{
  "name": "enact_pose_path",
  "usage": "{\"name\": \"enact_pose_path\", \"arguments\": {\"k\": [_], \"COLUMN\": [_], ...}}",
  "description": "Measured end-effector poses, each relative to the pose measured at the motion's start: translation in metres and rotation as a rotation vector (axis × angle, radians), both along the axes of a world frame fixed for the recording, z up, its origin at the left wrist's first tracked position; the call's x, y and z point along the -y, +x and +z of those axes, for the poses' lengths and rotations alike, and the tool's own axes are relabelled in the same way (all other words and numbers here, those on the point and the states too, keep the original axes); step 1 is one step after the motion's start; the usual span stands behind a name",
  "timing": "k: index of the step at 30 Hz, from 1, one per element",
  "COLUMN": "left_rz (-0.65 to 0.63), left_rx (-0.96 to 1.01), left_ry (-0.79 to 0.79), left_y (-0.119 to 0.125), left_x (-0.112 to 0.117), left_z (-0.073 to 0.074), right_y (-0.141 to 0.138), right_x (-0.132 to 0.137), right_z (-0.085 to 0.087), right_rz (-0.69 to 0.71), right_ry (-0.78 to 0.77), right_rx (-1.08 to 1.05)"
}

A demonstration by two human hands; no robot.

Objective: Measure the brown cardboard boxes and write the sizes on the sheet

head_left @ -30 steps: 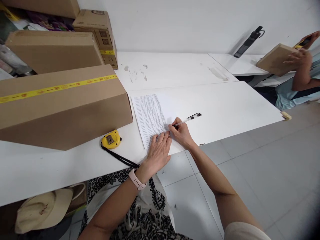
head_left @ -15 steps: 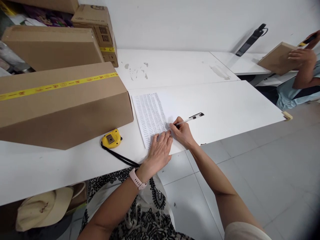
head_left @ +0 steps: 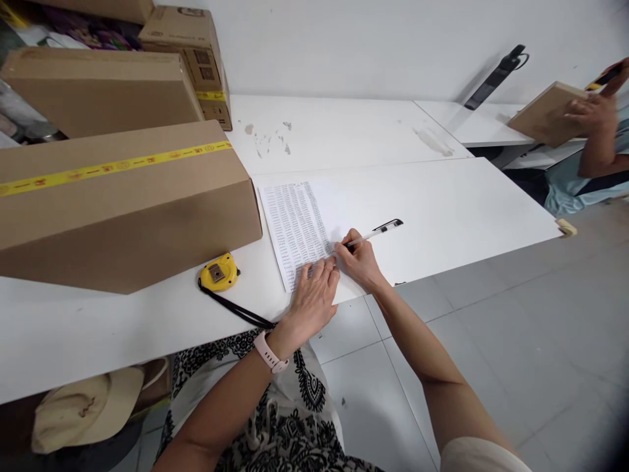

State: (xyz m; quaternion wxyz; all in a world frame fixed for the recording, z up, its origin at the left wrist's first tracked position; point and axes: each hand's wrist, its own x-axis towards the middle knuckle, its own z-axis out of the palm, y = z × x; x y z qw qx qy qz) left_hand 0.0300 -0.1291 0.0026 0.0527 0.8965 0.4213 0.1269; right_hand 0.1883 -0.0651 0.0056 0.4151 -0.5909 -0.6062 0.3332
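A printed sheet (head_left: 295, 223) covered in small rows of text lies on the white table (head_left: 442, 210). My left hand (head_left: 312, 301) rests flat on the sheet's near end, fingers stretched out. My right hand (head_left: 358, 259) is closed round a clear pen with a black cap (head_left: 376, 231), its tip on the sheet beside my left fingertips. A pink watch sits on my left wrist.
A long cardboard box (head_left: 122, 196) with yellow tape lies left of the sheet, more boxes (head_left: 98, 85) behind it. A yellow tape measure (head_left: 217, 272) sits near the table edge. At far right another person's hand (head_left: 587, 111) holds a small box (head_left: 545, 115). A cap (head_left: 83, 406) lies below the table.
The view has shifted slightly; my hands and the pen stay at the same place on the sheet. The other person's box has moved a little.
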Motion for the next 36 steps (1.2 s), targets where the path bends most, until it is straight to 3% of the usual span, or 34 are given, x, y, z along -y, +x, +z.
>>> {"name": "enact_pose_path", "arguments": {"k": [36], "left_rz": [-0.007], "left_rx": [0.016], "left_ry": [-0.015], "left_y": [0.0001], "left_x": [0.0009], "left_z": [0.0009], "right_y": [0.0025], "right_x": [-0.0012], "right_z": [-0.0009], "right_rz": [-0.013], "right_ry": [0.013], "right_rx": [0.034]}}
